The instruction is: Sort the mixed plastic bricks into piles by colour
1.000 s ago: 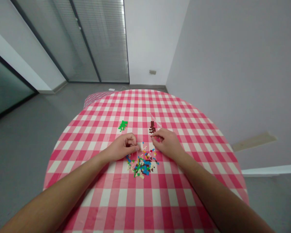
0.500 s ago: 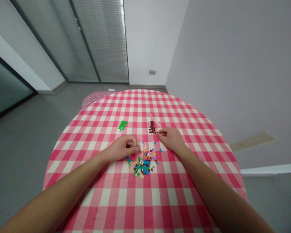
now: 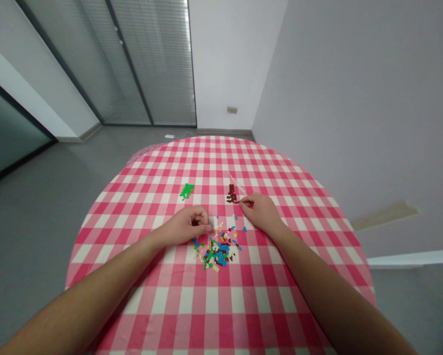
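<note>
Grey floor (image 3: 47, 207) runs out to a glass partition with slatted blinds (image 3: 151, 59) and a pale wall (image 3: 354, 98). The round table below carries a pink-and-white gingham tablecloth (image 3: 210, 301). I have only the head camera to go on, and it looks down across both bare forearms.

Mixed small plastic bricks (image 3: 217, 252) lie in a loose heap near the table's middle, in blue, green, yellow, cream, red and black, with a few blue ones scattered toward the right hand. Farther out sit two separate clusters: green bricks (image 3: 186, 191) beyond the left hand, and dark brown bricks (image 3: 232, 195) just past the right hand's fingertips.

The left hand (image 3: 186, 226) is curled narrow, fingertips drawn toward the thumb, just beside the heap's far edge; I cannot tell whether it grips a brick. The right hand (image 3: 260, 212) is pinched narrow, thumb and forefinger together beside the brown cluster; anything between them is too small for me to make out.
</note>
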{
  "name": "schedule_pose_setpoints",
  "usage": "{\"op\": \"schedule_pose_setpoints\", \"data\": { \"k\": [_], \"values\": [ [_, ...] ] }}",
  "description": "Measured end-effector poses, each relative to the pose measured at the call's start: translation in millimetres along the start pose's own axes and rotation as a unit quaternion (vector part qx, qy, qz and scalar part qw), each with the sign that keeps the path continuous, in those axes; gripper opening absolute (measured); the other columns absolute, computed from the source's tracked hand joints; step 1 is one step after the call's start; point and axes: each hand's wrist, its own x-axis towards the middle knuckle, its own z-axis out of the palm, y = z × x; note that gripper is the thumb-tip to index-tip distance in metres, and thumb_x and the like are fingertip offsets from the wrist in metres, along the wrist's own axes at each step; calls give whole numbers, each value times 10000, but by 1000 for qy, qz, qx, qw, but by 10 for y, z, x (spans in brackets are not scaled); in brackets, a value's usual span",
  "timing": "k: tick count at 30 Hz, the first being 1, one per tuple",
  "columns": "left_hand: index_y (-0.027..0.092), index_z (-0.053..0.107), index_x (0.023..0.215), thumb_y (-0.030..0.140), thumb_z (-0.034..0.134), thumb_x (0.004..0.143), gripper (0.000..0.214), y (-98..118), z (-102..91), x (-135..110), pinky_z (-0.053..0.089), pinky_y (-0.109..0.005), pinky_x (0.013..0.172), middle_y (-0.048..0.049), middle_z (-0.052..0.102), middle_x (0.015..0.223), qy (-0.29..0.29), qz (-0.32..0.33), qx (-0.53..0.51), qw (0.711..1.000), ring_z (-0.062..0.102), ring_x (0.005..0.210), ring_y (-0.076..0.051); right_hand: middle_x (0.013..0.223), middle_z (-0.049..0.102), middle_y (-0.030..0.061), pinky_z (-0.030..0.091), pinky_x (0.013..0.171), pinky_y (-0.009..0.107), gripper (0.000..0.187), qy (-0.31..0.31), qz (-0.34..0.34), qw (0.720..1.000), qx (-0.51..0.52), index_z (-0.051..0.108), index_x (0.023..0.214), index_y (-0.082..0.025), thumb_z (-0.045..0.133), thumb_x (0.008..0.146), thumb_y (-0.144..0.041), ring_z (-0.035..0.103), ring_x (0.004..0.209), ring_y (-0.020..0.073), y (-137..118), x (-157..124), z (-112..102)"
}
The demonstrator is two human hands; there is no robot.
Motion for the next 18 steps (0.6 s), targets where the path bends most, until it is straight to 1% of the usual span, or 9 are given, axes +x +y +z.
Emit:
{"op": "schedule_pose_setpoints", "data": {
  "k": [2, 4, 9, 13, 15, 18],
  "values": [
    [177, 485, 755, 246, 652, 831, 196, -2, -3, -1, 417, -227, 587, 29, 560, 666, 7, 3, 15, 1000, 551, 622, -101, 912, 746, 59, 452, 696, 288, 199, 1, 0, 1000, 0, 770, 894, -189, 585, 860, -254, 661, 819, 203, -3, 1, 1],
    [177, 487, 750, 266, 654, 833, 207, 5, -10, -3, 390, -223, 555, 36, 531, 644, 11, 3, 27, 1000, 502, 576, -89, 909, 746, 62, 451, 694, 290, 201, 0, 1, 1000, -1, 769, 899, -184, 586, 864, -260, 661, 817, 205, -7, 2, 2],
    [172, 517, 771, 304, 650, 840, 200, 44, -39, -7, 407, -240, 566, -4, 593, 708, 13, 3, 37, 999, 532, 607, -109, 900, 743, 62, 450, 694, 292, 200, -2, 2, 1000, -3, 765, 889, -188, 580, 872, -264, 656, 815, 205, -16, -1, -9],
    [166, 553, 791, 296, 636, 848, 164, 57, -61, -8, 417, -245, 578, -14, 605, 724, 17, 12, 71, 997, 540, 622, -116, 893, 736, 68, 452, 709, 299, 185, 2, -10, 1000, 6, 756, 877, -184, 585, 869, -255, 650, 817, 205, -70, -27, -75],
    [164, 571, 793, 296, 626, 854, 156, 64, -68, -17, 420, -244, 584, -10, 600, 714, 15, 16, 98, 995, 533, 621, -115, 879, 734, 63, 449, 703, 292, 174, -21, -46, 998, 27, 751, 862, -187, 585, 865, -240, 647, 795, 192, -138, -64, -127],
    [158, 600, 796, 298, 617, 859, 154, 88, -72, -36, 424, -240, 590, -5, 595, 698, 6, 13, 134, 991, 524, 616, -112, 803, 725, 32, 436, 687, 270, 171, -101, -142, 983, 54, 736, 788, -203, 577, 849, -188, 630, 741, 162, -276, -154, -191]
  ]
}}
